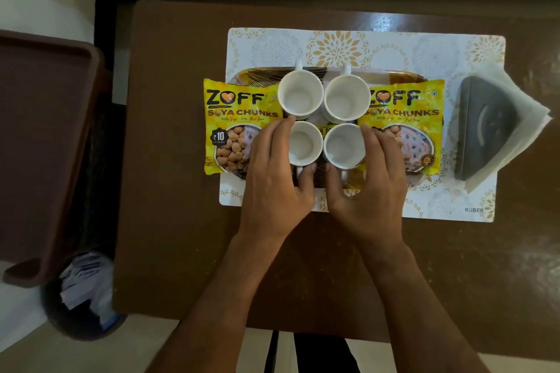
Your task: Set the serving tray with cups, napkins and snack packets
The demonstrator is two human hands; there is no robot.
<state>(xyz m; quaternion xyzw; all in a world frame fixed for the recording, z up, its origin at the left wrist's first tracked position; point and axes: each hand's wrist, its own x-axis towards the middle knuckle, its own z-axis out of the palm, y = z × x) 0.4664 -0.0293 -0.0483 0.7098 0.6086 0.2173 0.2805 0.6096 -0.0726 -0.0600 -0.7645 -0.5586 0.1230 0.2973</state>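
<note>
Both hands are reaching in: the left hand (274, 172) is curling round the near-left cup (304, 144), the right hand (368, 179) is gripping the near-right cup (344, 145). Four white cups are sitting clustered on the tray (263, 73), flanked by two yellow snack packets (239, 127), with napkins (515, 136) lying right on the surface (181, 221).

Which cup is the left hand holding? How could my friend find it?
Find the white mat on the brown table; four white cups stand together there. It is the near left cup, the only one the left hand curls round.
</note>
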